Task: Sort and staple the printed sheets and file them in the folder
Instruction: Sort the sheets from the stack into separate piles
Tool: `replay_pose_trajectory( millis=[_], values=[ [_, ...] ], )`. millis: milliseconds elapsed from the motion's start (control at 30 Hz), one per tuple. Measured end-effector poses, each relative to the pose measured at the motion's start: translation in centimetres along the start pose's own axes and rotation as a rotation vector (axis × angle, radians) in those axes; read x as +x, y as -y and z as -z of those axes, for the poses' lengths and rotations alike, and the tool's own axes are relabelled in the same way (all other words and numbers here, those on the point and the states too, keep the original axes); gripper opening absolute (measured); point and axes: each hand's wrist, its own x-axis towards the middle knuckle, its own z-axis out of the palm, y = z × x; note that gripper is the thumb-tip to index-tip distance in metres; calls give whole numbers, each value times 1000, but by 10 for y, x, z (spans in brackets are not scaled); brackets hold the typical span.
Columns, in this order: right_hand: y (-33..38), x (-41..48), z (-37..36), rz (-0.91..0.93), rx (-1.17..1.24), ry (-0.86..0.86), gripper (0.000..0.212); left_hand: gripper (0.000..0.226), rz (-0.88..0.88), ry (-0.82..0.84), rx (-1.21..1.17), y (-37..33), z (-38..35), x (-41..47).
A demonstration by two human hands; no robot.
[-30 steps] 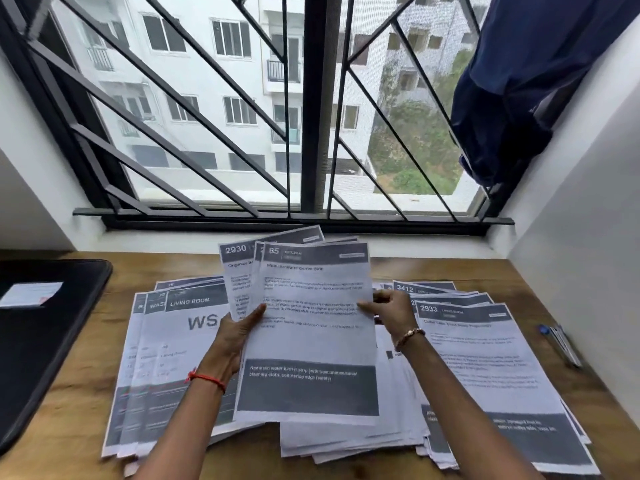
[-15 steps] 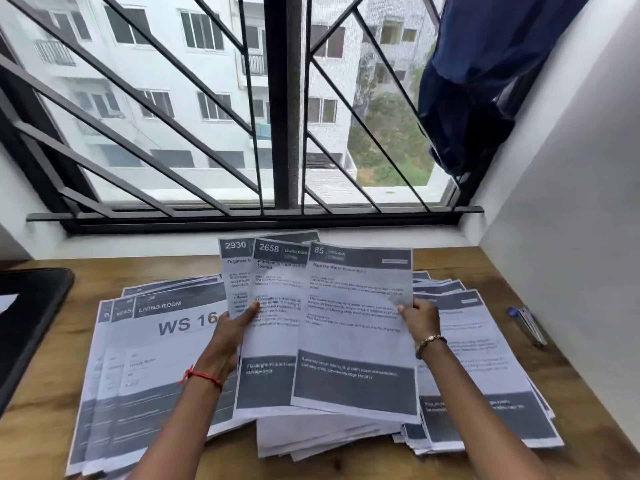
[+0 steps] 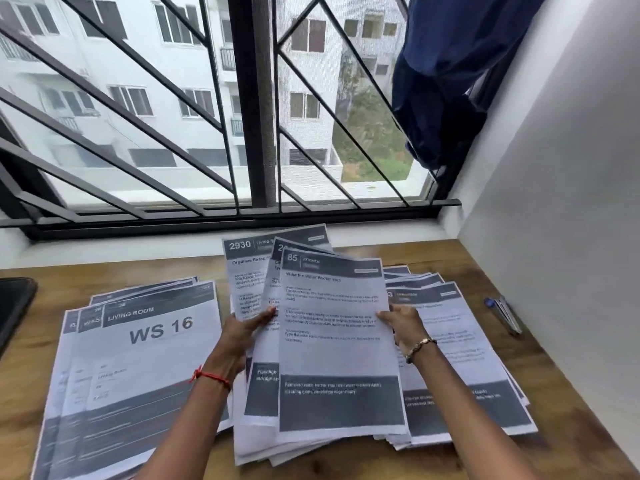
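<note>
I hold a fanned set of printed sheets above the wooden desk. My left hand grips the back sheets, among them one numbered 2930. My right hand pinches the right edge of the front sheet numbered 85, headed KITCHEN. To the left lies a pile of cover sheets, the top one reading LIVING ROOM WS 16. Another spread of printed sheets lies to the right, partly under my right arm. More loose sheets lie beneath the held ones.
A stapler-like object with a blue tip lies near the right wall. A black folder shows at the left edge. The barred window runs behind the desk, with a dark blue cloth hanging at its right. The white wall bounds the right side.
The sheet numbered 85 slid right away from the stack, then came back left over the middle sheet. The view has swung to the right, so the black folder is nearly out of frame.
</note>
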Motion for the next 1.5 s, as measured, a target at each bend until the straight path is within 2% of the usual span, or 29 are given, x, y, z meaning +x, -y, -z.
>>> replay_pose_trajectory(
  millis=[67, 133, 167, 200, 267, 367, 467, 600, 700, 800, 900, 967, 1067, 1200, 1267, 1400, 1500],
  values=[
    [-1, -1, 5, 1, 18, -7, 16, 31, -16, 14, 19, 3, -4, 1],
    [-3, 0, 12, 10, 17, -5, 15, 81, 19, 4, 37, 6, -7, 1],
    [-4, 0, 14, 11, 11, -1, 14, 94, 54, 4, 38, 8, -8, 2],
    [-3, -2, 16, 10, 8, 7, 13, 94, 81, 8, 45, 10, -9, 2],
    [-1, -4, 20, 6, 25, 22, 14, 71, 115, -1, 53, 13, -19, 1],
    [2, -6, 30, 9, 27, 34, 18, 76, 157, 13, 41, 20, -35, 2],
    [3, -3, 45, 24, -36, -15, 22, 55, 222, 70, 61, 29, -50, 6],
    [3, -1, 66, 51, -115, -33, 14, 58, 304, 206, 144, 50, -75, 9],
    [-2, 3, 90, 61, -149, -22, 31, 56, 389, 288, 169, 67, -97, 11],
    [-12, 17, 127, 10, -194, -128, 39, 53, 464, 343, 242, 84, -117, 17],
    [-13, 23, 163, -54, -268, -289, 19, 37, 470, 362, 405, 96, -142, 20],
    [-9, 20, 176, -54, -313, -370, 23, 34, 378, 317, 495, 106, -155, 21],
    [-10, 20, 184, -39, -338, -414, 24, 42, 154, 131, 721, 124, -156, 22],
    [-38, 50, 187, -93, -419, -353, 21, 43, -40, -39, 1013, 132, -153, 16],
    [-55, 71, 187, -105, -461, -303, 28, 45, -40, -71, 1077, 132, -151, 15],
    [-29, 62, 148, -123, -474, -260, 37, 47, 15, -138, 1211, 133, -148, 15],
    [-23, 62, 128, -105, -553, -238, 44, 44, 42, -125, 1289, 127, -149, 16]
  ],
)
